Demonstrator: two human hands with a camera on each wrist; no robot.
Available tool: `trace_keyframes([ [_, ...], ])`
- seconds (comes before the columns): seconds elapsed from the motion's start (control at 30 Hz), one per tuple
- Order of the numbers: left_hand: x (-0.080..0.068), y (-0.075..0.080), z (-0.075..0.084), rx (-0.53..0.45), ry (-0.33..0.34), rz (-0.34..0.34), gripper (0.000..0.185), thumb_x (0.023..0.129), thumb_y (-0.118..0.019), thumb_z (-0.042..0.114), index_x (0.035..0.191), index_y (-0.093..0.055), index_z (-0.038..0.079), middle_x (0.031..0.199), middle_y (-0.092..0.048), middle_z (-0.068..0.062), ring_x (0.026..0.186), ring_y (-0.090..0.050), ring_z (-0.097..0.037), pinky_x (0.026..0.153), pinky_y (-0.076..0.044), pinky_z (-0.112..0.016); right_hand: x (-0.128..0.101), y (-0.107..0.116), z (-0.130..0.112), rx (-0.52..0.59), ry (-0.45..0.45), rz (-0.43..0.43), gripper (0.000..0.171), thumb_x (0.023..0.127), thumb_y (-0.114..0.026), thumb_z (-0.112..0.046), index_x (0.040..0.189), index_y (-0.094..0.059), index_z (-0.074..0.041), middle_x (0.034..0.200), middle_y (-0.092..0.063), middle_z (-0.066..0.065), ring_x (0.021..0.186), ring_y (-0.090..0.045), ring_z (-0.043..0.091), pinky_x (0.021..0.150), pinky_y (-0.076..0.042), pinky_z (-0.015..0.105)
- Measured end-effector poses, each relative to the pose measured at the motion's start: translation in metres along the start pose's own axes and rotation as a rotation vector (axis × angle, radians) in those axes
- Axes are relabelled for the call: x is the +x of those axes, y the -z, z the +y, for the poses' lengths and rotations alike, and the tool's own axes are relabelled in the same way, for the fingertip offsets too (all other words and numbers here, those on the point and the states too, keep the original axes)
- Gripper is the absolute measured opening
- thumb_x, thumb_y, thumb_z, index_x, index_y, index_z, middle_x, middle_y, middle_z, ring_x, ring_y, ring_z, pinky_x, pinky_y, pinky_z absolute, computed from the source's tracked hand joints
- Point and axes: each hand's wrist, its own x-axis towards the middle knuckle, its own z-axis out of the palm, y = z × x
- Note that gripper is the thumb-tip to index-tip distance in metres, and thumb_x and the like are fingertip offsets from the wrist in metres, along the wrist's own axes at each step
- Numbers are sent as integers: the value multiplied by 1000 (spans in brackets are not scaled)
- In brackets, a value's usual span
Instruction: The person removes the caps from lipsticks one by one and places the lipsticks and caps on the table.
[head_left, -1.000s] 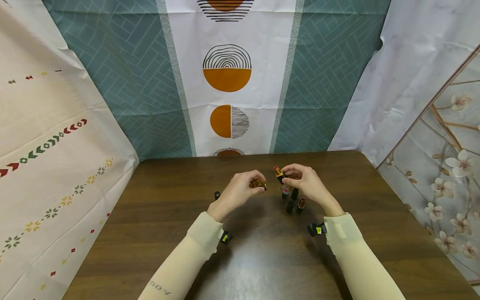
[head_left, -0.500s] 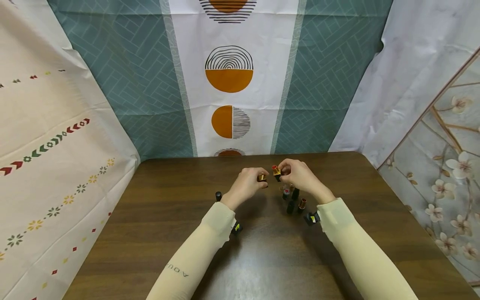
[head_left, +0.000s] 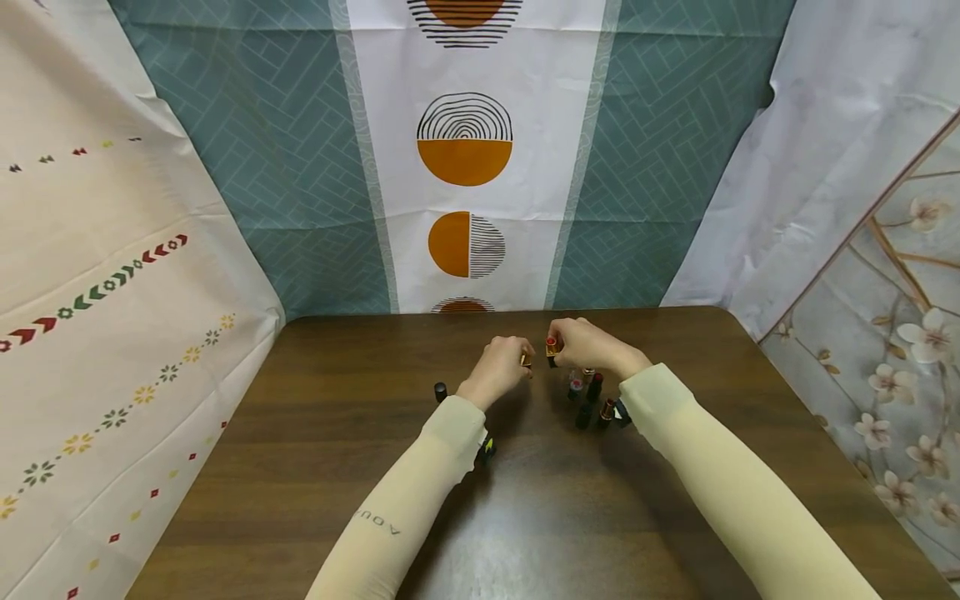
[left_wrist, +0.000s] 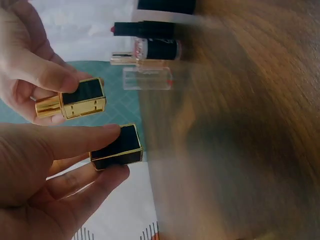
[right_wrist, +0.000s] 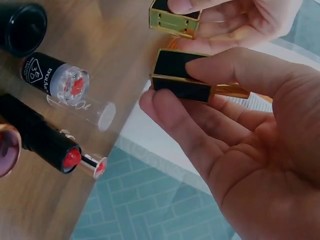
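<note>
My left hand (head_left: 501,367) pinches a black lipstick cap (left_wrist: 120,149) with gold edges between thumb and fingers, above the table. To its right, my right hand (head_left: 588,343) holds the matching lipstick (right_wrist: 182,74) by its black square base. A gold tube stands out of that base, and a red tip shows at its top in the head view. Cap and lipstick are close together but apart. Both wrist views show the two pieces side by side, with fingers covering part of each.
Several other lipsticks stand below my right hand, among them a black one with a red tip (right_wrist: 45,137) and a clear-topped one (right_wrist: 50,75). A small black cylinder (head_left: 440,392) stands left of my left hand. Patterned cloth (head_left: 465,167) hangs behind the table (head_left: 337,467).
My hands have come nearer each other, bringing cap and lipstick closer. The lipstick has turned more upright in my right hand, and my right forearm has swung inward.
</note>
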Motion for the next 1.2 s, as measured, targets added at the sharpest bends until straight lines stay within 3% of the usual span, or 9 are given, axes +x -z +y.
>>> trace_keyframes([
  [0.2,4,-7,-1,-20,39,-34,31,90,-81,4,121,-74,2,115,-74,-11,99,-71,-27,88,-58,-40,13,-6,-1,-108,-2,-27,19,88,-59,10,105,-64,0,89,-63,11,63,-52,19,59,-45,31],
  [0.33,4,-11,-4,3,38,-20,30,90,-80,2,120,-74,0,110,-74,-12,92,-71,-24,82,-58,-36,21,-9,0,-135,-19,-20,23,86,-57,14,99,-69,-1,89,-65,10,71,-53,22,62,-45,32],
  [0.53,4,-21,-9,26,28,-34,6,91,-76,-3,93,-76,2,76,-66,-4,63,-53,-15,58,-42,-28,31,-19,5,-185,-41,-30,24,84,-66,14,101,-73,-1,94,-67,9,85,-54,24,68,-48,33],
  [0.63,6,-24,-10,51,23,-26,17,90,-74,-5,78,-69,5,66,-54,1,60,-45,-14,56,-36,-28,34,-25,6,-198,-60,-45,23,84,-68,13,103,-73,0,94,-68,9,80,-56,22,66,-48,32],
  [0.73,8,-27,-9,77,29,-14,22,89,-71,-7,73,-65,5,63,-46,3,60,-42,-14,54,-34,-28,36,-28,5,-223,-67,-54,23,84,-70,12,104,-73,2,92,-68,9,75,-56,21,65,-46,32],
  [1.0,10,-32,-9,108,42,-28,21,94,-65,-7,78,-67,7,67,-56,-2,59,-45,-14,55,-37,-29,37,-35,2,-268,-71,-29,23,84,-73,12,104,-73,2,92,-70,10,76,-61,21,67,-51,33],
  [1.2,13,-32,-9,155,24,-15,21,96,-65,-5,80,-69,8,72,-63,-5,63,-54,-14,58,-41,-29,40,-40,4,-294,-80,-29,21,82,-73,15,94,-73,-2,81,-66,5,68,-53,17,61,-44,29],
])
